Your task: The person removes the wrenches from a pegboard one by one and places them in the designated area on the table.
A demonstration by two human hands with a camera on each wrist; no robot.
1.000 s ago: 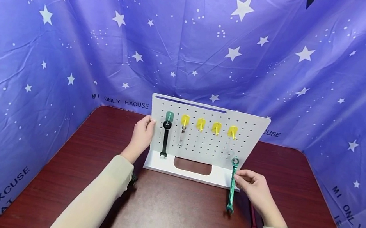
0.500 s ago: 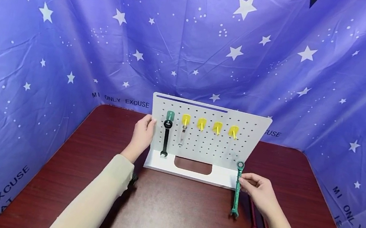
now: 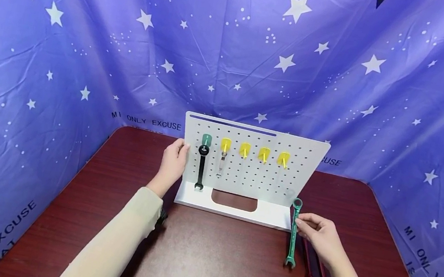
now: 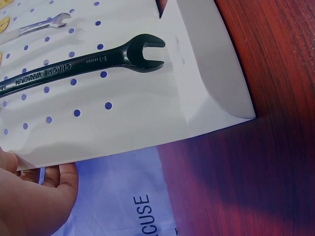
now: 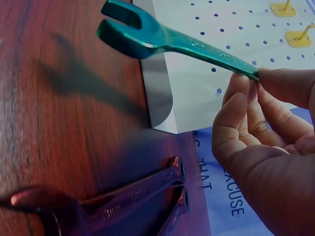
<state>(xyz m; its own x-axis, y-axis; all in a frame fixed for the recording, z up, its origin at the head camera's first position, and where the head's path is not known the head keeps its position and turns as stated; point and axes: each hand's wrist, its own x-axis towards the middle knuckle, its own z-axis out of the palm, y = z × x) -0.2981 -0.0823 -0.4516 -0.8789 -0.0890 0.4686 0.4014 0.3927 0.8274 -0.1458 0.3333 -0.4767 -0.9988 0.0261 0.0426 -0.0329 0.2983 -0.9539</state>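
My left hand (image 3: pixel 172 164) grips the left edge of a white pegboard (image 3: pixel 259 180), fingers behind it and thumb in front. In the left wrist view, a black combination wrench (image 4: pixel 78 65) lies along the board; in the head view it hangs from the green hook (image 3: pixel 206 139). A small silver wrench (image 3: pixel 221 163) hangs from the leftmost yellow hook (image 3: pixel 225 144). Beside the board's lower right corner, my right hand (image 3: pixel 325 240) pinches a green combination wrench (image 3: pixel 293 237) between thumb and fingers. Its forked end points down, above the table, casting a shadow in the right wrist view.
Two dark red wrenches (image 5: pixel 135 189) lie on the table under my right forearm. Other yellow hooks (image 3: pixel 264 155) to the right on the board bear nothing. The brown table (image 3: pixel 204 260) is enclosed by a blue star-print curtain (image 3: pixel 234 54).
My right hand has moved right and slightly toward me with the green wrench, from in front of the board's right end to beside its corner. The left hand keeps its place on the board.
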